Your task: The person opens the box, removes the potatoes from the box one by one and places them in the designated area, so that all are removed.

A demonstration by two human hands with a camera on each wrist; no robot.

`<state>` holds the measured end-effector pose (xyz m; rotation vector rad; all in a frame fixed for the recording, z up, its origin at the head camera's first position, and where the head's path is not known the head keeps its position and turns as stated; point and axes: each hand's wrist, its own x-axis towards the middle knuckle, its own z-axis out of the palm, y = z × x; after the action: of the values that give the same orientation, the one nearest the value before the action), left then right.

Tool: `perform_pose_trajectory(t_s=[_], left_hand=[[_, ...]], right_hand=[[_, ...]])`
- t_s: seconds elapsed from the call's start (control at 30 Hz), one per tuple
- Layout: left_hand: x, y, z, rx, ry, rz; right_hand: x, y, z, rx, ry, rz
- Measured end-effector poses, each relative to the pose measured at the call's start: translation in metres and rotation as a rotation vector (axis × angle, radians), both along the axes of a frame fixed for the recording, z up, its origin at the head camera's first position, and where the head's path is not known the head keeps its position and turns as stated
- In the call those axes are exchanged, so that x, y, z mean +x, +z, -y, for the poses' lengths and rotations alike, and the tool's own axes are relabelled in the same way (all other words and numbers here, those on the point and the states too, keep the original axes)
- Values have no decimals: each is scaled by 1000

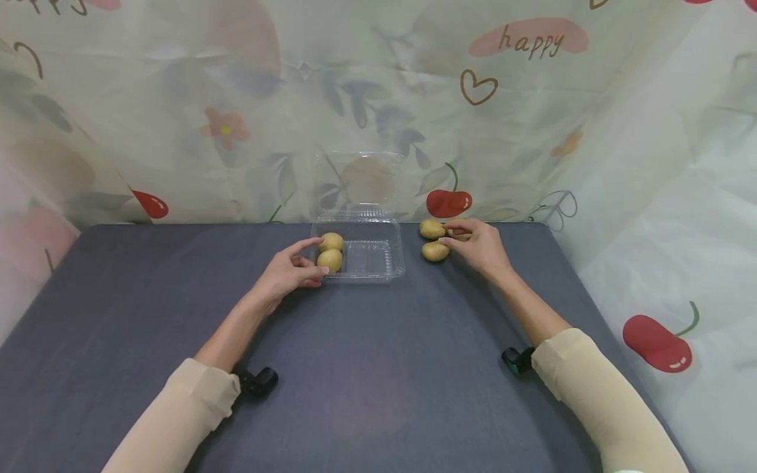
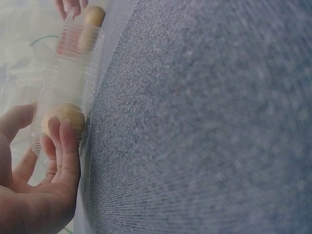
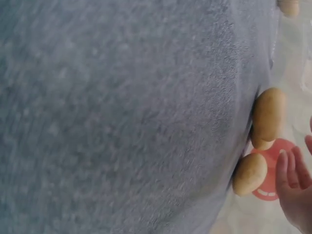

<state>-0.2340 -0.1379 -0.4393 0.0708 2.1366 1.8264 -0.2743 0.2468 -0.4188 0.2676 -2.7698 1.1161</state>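
Observation:
A clear plastic clamshell box (image 1: 369, 259) stands near the table's back edge with its lid raised. Two yellow potatoes (image 1: 330, 261) sit at its left end. My left hand (image 1: 288, 272) holds that end, index finger toward the back and thumb at the front. In the left wrist view, the left hand's fingers (image 2: 68, 146) lie along the box wall beside a potato. Right of the box are more potatoes (image 1: 435, 251), three in the right wrist view. My right hand (image 1: 480, 248) is just beside these, its fingers fairly straight and parted. A potato (image 1: 458, 232) shows partly between thumb and index finger.
Dark grey cloth covers the table (image 1: 367, 368). A patterned curtain (image 1: 355, 98) hangs right behind its back edge, and another sheet (image 1: 680, 230) hangs on the right. Black wrist cameras (image 1: 260, 381) stick out below the sleeves.

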Motion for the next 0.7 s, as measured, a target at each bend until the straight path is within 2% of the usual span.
perform_pose_trajectory(t_s=[0.13,0.4,0.7], left_hand=[[-1,1,1,1,1,-3],[1,1,-3,6,0,-4],[1,3,-2,-10,12,-15]], right_hand=[[0,3,3,-67,48,-61],[5,3,17,-176,115,-106],[3,8,45,-212,212,-119]])
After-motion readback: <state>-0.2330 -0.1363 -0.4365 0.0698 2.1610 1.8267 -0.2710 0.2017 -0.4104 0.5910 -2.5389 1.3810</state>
